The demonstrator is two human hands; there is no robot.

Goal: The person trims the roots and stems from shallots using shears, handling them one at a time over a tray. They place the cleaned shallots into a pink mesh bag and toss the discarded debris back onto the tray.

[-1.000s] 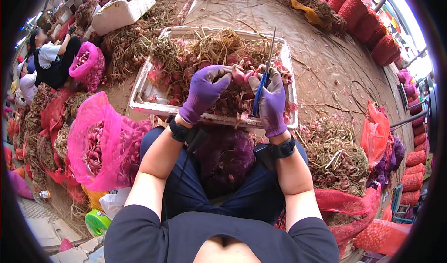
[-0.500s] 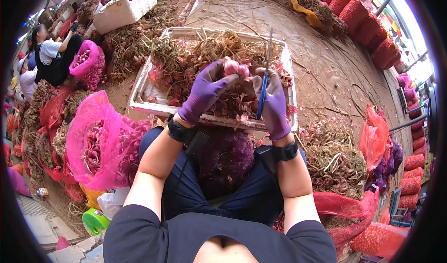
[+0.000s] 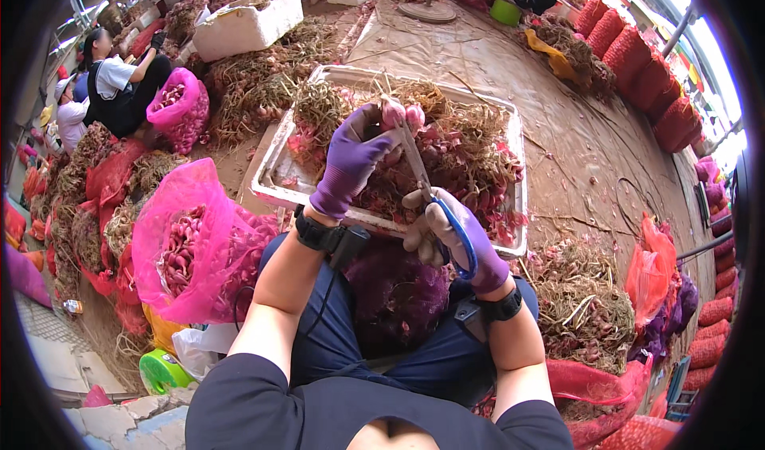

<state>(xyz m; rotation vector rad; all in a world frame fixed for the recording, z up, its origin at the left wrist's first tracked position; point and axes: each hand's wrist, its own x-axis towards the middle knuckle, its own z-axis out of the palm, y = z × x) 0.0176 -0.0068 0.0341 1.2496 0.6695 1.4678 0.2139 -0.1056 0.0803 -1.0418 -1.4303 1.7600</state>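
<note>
Head view: small, rounded, pink shallot bulbs (image 3: 393, 114)

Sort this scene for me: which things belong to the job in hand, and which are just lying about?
In the job:
pink bulbs, held by the left hand
blue-handled scissors, in the right hand
white tray, heaped with dry stalks

Seemingly just lying about:
green container, lower left
white plastic bag beside it
foam box, upper left
</note>
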